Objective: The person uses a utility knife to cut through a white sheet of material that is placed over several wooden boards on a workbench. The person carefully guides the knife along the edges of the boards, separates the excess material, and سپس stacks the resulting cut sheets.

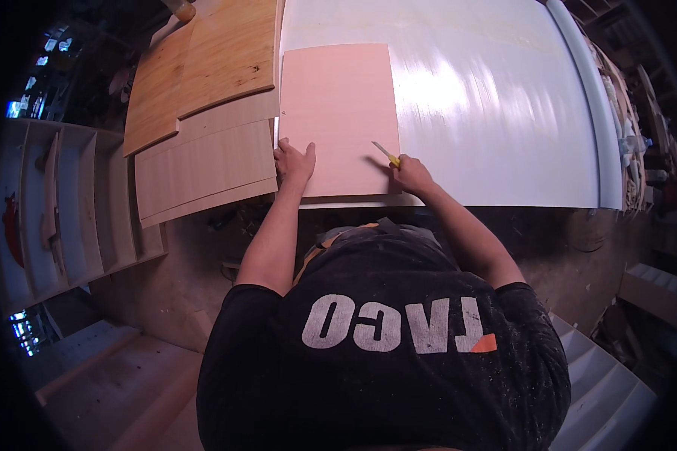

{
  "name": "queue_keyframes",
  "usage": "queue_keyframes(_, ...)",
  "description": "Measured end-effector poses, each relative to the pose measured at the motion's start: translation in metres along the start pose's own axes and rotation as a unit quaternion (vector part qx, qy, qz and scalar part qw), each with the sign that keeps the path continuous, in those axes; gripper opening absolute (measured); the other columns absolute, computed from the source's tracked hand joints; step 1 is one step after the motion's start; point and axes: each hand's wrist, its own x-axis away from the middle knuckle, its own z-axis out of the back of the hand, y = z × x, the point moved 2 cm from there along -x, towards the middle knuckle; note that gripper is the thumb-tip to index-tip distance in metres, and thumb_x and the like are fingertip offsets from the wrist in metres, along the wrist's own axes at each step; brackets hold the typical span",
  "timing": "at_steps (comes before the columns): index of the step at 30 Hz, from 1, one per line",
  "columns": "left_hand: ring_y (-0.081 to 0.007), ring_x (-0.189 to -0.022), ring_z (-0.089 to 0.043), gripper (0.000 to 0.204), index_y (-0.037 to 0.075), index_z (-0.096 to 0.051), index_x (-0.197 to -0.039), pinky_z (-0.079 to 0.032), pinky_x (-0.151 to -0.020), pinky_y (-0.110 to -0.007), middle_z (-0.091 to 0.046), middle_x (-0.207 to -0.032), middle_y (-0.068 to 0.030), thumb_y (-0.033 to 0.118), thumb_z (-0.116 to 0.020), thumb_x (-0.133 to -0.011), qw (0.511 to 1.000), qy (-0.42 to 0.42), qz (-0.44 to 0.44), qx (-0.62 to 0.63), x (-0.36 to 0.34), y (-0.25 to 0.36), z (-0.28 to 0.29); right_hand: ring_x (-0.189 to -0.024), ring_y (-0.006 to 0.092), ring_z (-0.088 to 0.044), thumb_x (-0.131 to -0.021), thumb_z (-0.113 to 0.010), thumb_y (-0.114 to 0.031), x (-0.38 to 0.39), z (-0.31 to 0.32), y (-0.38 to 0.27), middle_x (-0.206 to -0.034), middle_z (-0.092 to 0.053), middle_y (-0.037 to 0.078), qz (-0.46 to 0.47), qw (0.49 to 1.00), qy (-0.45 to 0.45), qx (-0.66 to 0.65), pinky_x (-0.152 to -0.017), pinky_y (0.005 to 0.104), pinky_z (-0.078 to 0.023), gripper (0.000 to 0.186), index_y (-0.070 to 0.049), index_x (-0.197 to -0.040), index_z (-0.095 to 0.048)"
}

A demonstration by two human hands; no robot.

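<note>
A flat pale pink panel (338,105) lies on a glossy white sheet (489,128). My left hand (296,161) rests at the panel's lower left edge, its thumb spread away from the fingers. At the panel's right edge, my right hand (413,177) is closed around a yellow utility knife (392,159). The knife's blade is out and points up and to the left, over the panel. Whether the tip touches the surface I cannot tell.
Wooden boards (229,56) overlap on the left, beside paler boards (207,161). A rolled edge (579,52) of the white sheet bounds the right side. An open shelf unit (75,203) stands at left, and another slatted white unit (605,383) at lower right.
</note>
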Motion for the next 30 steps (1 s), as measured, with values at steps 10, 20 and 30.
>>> queue_keyframes(10, -0.045, -0.122, -0.044, 0.079, 0.0, -0.04, -0.134, -0.038, -0.105, -0.052, -0.046, -0.128, -0.0308, 0.047, -0.074, -0.08, 0.999, 0.02, -0.046, -0.016, 0.001, -0.01, -0.005, -0.088, 0.0452, -0.066, -0.094, -0.056, -0.031, 0.002, -0.006, 0.001, -0.09, -0.067, 0.028, 0.019, 1.0, -0.001, 0.004, -0.079, 0.0538, -0.052, 0.034, 0.003, -0.098, -0.057)
queue_keyframes(20, -0.0429, -0.123, -0.043, 0.078, 0.003, -0.043, -0.135, -0.035, -0.107, -0.052, -0.045, -0.13, -0.0274, 0.045, -0.075, -0.078, 0.998, 0.023, -0.054, 0.004, 0.003, -0.016, -0.011, -0.09, 0.0459, -0.065, -0.093, -0.057, -0.029, 0.004, -0.007, 0.0, -0.091, -0.067, 0.029, 0.012, 1.0, -0.004, -0.005, -0.08, 0.0542, -0.051, 0.032, 0.003, -0.097, -0.057)
queue_keyframes(30, -0.042, -0.127, -0.039, 0.076, 0.005, -0.046, -0.133, -0.034, -0.107, -0.053, -0.044, -0.13, -0.0253, 0.046, -0.076, -0.076, 0.999, 0.017, -0.036, 0.003, 0.01, -0.014, -0.014, -0.092, 0.0456, -0.064, -0.093, -0.057, -0.029, 0.005, -0.011, 0.003, -0.095, -0.066, 0.029, 0.016, 1.0, -0.006, 0.008, -0.081, 0.0539, -0.051, 0.032, 0.003, -0.098, -0.057)
